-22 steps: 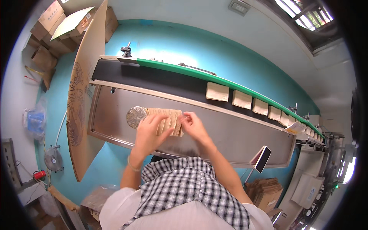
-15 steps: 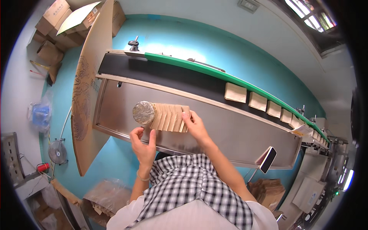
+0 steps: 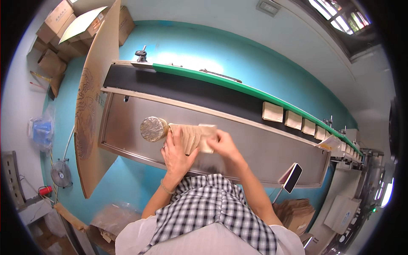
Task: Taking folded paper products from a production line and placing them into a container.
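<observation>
A row of thin beige paper packets (image 3: 187, 138), leaning on one another, lies on the steel work tray (image 3: 127, 121). My left hand (image 3: 175, 155) grips the row from the near side, fingers over its left part and thumb at its near edge. At the right end, my right hand (image 3: 225, 146) pinches a paler packet (image 3: 207, 146), slightly blurred and fanned away from the others. Just left of the row stands a round, drum-shaped object (image 3: 154, 128) wrapped in silvery film; its contents are hidden.
Behind the tray runs a black conveyor belt (image 3: 182, 87) with a green rail (image 3: 204, 76). Several pale packets (image 3: 272, 112) sit along its right part. A phone (image 3: 292, 178) on a stand is at the near right. A tall cardboard sheet (image 3: 90, 119) borders the left end.
My left hand has moved up and right from beside the row onto it. The row's right end has fanned out under my right hand. Packets on the belt have shifted right.
</observation>
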